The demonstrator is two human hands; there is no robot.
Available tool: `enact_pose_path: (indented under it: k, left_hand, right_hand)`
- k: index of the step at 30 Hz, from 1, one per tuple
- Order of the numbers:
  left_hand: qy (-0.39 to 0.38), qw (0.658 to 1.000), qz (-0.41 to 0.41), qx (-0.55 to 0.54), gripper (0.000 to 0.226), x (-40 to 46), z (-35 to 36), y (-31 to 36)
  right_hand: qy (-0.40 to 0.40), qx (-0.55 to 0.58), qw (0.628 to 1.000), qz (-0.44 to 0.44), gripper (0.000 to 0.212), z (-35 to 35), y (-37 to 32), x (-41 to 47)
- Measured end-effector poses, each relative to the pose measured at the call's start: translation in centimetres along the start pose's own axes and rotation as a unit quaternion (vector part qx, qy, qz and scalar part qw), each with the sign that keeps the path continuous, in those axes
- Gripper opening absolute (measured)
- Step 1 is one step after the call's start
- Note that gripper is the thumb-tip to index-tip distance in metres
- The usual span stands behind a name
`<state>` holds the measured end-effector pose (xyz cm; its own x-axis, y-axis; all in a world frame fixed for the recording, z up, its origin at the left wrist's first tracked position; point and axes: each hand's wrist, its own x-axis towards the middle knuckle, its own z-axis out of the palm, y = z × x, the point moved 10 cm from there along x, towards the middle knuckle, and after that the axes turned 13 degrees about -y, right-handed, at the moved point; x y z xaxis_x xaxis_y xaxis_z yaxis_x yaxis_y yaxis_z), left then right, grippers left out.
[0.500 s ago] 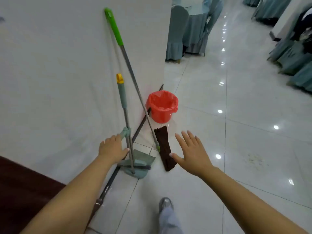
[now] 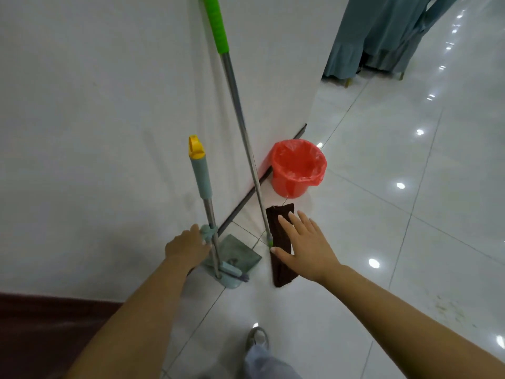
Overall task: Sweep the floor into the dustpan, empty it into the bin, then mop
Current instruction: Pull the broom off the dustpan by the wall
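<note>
Head view: left hand [image 2: 188, 246] reaches the clip on the dustpan [image 2: 235, 258] pole by the wall, fingers hidden behind it, so grip state unclear. Right hand [image 2: 306, 246] hovers spread, holding nothing, over the brown mop head [image 2: 281, 272]. Mop handle [image 2: 235, 105] top cut off. Red-lined bin [image 2: 297, 168] just beyond. Broom bristles barely visible.

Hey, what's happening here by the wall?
A person is reaching for cleaning tools leaning against a white wall. The left hand is at the clip on the broom and dustpan set. The right hand hovers open over the brown mop head. A red-lined bin stands just beyond.
</note>
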<state>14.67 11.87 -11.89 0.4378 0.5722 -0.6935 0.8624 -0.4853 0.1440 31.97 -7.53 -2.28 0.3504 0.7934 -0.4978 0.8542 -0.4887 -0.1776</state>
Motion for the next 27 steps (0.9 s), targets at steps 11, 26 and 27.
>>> enact_pose_path:
  k: [11,26,27]
  left_hand:
    - [0.013,0.987,0.057,-0.147,0.032,0.6,3.5,-0.7]
    - [0.058,0.981,0.181,-0.034,0.026,-7.1,1.0,0.4]
    - [0.060,0.980,0.185,-0.040,0.026,-7.7,0.9,0.2]
  right_hand:
    - [-0.066,0.017,0.997,-0.037,0.058,1.0,0.0,3.0]
    - [0.040,0.224,0.970,-0.083,0.052,-3.8,-11.3,1.2]
    - [0.060,0.214,0.971,-0.086,0.049,-4.0,-11.8,0.6]
